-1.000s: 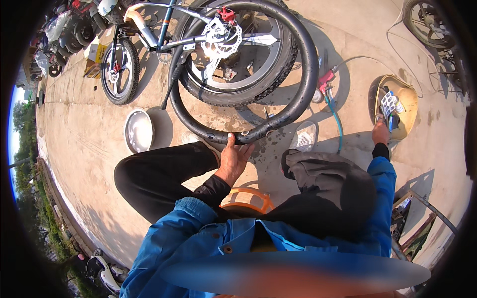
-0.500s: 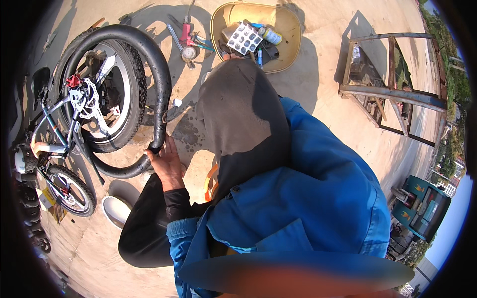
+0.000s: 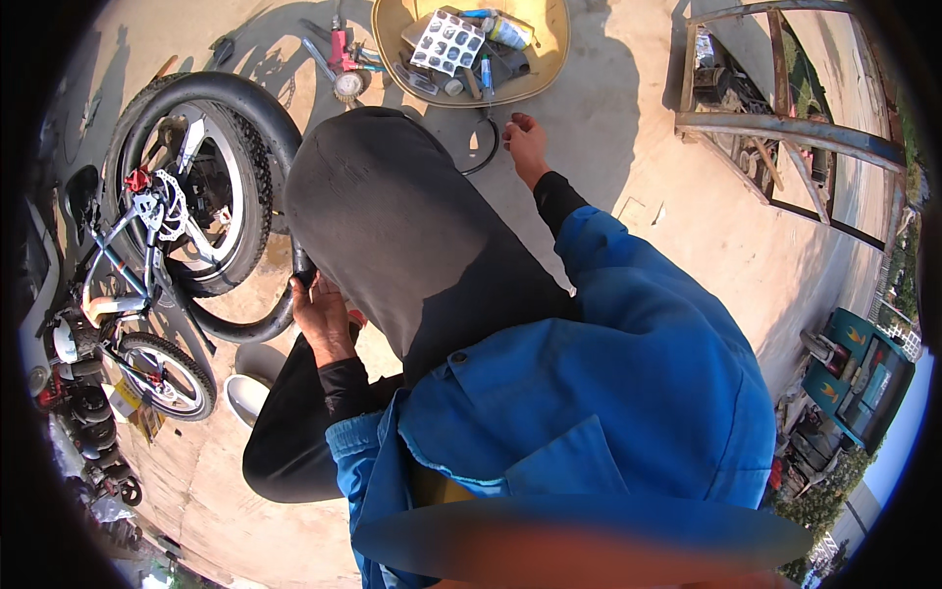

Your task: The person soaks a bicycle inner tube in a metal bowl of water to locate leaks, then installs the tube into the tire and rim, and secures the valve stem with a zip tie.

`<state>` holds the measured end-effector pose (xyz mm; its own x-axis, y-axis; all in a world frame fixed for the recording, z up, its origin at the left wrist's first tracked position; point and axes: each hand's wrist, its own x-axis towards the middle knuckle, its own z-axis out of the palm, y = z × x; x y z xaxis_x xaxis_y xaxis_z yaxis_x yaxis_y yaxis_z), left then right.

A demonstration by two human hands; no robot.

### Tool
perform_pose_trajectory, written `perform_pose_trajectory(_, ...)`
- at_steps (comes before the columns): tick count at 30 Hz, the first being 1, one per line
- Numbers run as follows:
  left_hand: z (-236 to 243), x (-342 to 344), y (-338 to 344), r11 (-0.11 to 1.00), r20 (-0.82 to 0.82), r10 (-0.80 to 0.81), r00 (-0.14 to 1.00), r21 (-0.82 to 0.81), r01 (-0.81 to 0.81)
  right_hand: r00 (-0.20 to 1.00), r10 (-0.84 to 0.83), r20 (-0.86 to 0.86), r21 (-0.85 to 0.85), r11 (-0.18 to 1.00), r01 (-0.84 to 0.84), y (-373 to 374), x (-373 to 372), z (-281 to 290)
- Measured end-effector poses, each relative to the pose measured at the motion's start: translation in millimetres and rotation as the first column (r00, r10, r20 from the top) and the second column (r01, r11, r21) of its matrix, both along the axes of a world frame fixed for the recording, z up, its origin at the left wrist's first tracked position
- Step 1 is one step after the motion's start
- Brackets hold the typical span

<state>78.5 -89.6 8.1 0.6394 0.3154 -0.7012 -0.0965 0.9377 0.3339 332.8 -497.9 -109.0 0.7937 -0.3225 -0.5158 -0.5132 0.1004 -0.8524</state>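
Left hand (image 3: 324, 319) on the tube (image 3: 279, 126), right hand (image 3: 527, 145) out by the tub (image 3: 551, 59).

Over by the bike (image 3: 116, 305), the tube's black loop overlaps the wheel (image 3: 257, 177), its near side partly hidden behind the person's knee (image 3: 383, 187); the left grip pinches its lower edge there, thumb on top. The right grip is half curled, just below the tub's rim, and I can't tell from here whether anything sits between those fingers. Inside the yellow tub I see a white patch sheet (image 3: 446, 42) and a bottle (image 3: 510, 32). A red tool (image 3: 341, 49) lies left of the tub, and a pale bowl (image 3: 245, 398) sits on the ground beyond the left forearm.
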Motion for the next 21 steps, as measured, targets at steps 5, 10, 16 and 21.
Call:
perform_pose_trajectory(5, 6.9, -4.1, -1.8, 0.994, -0.050, 0.085, 0.995, 0.072, -0.081, 0.988, 0.142, -0.057, 0.198, 0.972, -0.129, -1.2, 12.7, 0.9)
perform_pose_trajectory(10, 4.1, -12.4, 2.0, 0.991, 0.010, 0.089, 0.996, -0.096, -0.088, 0.991, 0.106, -0.083, 0.524, 0.850, -0.047, 6.1, 19.1, -2.9)
perform_pose_trajectory(16, -0.6, -21.5, 4.0, 1.000, 0.033, 0.018, 0.999, -0.010, -0.018, 0.998, 0.010, -0.057, 0.623, 0.782, 0.028, 4.7, 12.0, -16.1)
perform_pose_trajectory(21, 2.1, -17.5, -1.0, 0.999, 0.028, 0.042, 0.999, 0.006, -0.042, 0.999, -0.036, -0.013, 0.635, 0.772, 0.036, -5.1, 9.1, -15.3)
